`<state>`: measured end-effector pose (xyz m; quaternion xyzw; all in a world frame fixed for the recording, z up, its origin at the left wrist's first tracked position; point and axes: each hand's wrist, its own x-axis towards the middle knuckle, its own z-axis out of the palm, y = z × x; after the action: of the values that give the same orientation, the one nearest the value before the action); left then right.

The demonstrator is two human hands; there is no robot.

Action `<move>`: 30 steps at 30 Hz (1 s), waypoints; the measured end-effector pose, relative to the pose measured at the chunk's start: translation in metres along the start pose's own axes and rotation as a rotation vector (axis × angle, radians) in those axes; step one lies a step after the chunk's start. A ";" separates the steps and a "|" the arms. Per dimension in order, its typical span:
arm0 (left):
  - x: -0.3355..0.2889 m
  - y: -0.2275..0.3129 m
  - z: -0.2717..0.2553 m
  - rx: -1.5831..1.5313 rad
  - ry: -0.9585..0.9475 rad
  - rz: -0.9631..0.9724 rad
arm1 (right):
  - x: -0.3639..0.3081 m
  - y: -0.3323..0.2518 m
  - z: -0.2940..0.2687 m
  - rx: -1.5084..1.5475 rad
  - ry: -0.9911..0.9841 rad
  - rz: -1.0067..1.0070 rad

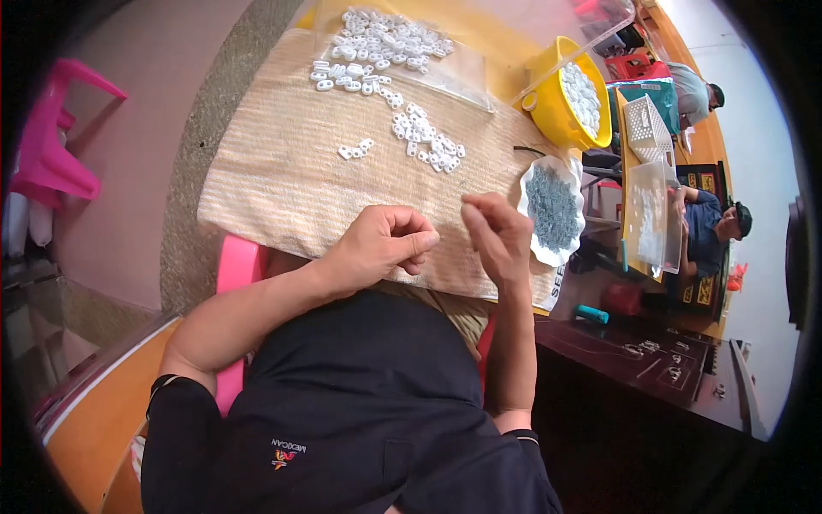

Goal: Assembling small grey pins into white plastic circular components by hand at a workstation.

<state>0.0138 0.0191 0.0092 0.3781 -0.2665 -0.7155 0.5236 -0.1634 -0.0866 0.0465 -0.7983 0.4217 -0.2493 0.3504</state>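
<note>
My left hand [387, 243] is closed in a pinch above the near part of the cloth, thumb against the curled fingers. A short way to its right my right hand [500, 233] is raised, thumb and fingertips drawn together. Whatever either pinch holds is too small to make out. Beyond the hands lie small white oval pieces with holes: a short row [355, 150], a loose cluster [428, 139] and a bigger heap [385, 41]. Just right of my right hand stands a white wavy-rimmed dish [572, 255] filled with thin grey metal-looking pieces [552, 208].
A beige striped cloth [274, 163] covers the table. A clear plastic sheet [467, 81] edges the far heap. At the far right stands a yellow basket [548, 94] of white pieces. Two people sit at tables on the right. A pink stool [56, 137] is at left.
</note>
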 end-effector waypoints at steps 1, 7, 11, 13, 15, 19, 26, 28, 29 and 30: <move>-0.002 0.003 0.002 0.017 0.015 -0.003 | -0.008 -0.004 0.000 0.260 -0.114 0.069; -0.002 0.003 0.003 0.006 -0.007 0.011 | -0.028 -0.007 0.012 0.567 -0.235 0.047; -0.002 0.003 0.004 -0.058 -0.016 -0.017 | -0.029 -0.006 0.016 0.656 -0.210 0.099; -0.003 0.005 0.004 -0.068 -0.023 -0.021 | -0.031 -0.004 0.018 0.656 -0.207 0.103; -0.002 0.005 0.004 -0.078 -0.032 -0.024 | -0.031 -0.001 0.020 0.734 -0.209 0.104; -0.002 0.003 0.001 -0.158 -0.053 -0.055 | -0.033 -0.004 0.026 0.715 -0.172 0.101; -0.004 0.003 -0.001 -0.192 -0.031 -0.064 | -0.037 -0.001 0.034 0.778 -0.094 0.098; -0.004 0.003 -0.003 -0.212 -0.027 -0.056 | -0.038 0.001 0.036 0.787 -0.073 0.096; -0.004 0.003 -0.004 -0.232 -0.023 -0.047 | -0.038 0.001 0.037 0.784 -0.066 0.110; -0.004 0.002 -0.005 -0.232 -0.022 -0.047 | -0.039 0.002 0.038 0.780 -0.059 0.123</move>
<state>0.0198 0.0228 0.0091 0.3133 -0.1785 -0.7578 0.5438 -0.1582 -0.0411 0.0172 -0.5853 0.3323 -0.3462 0.6536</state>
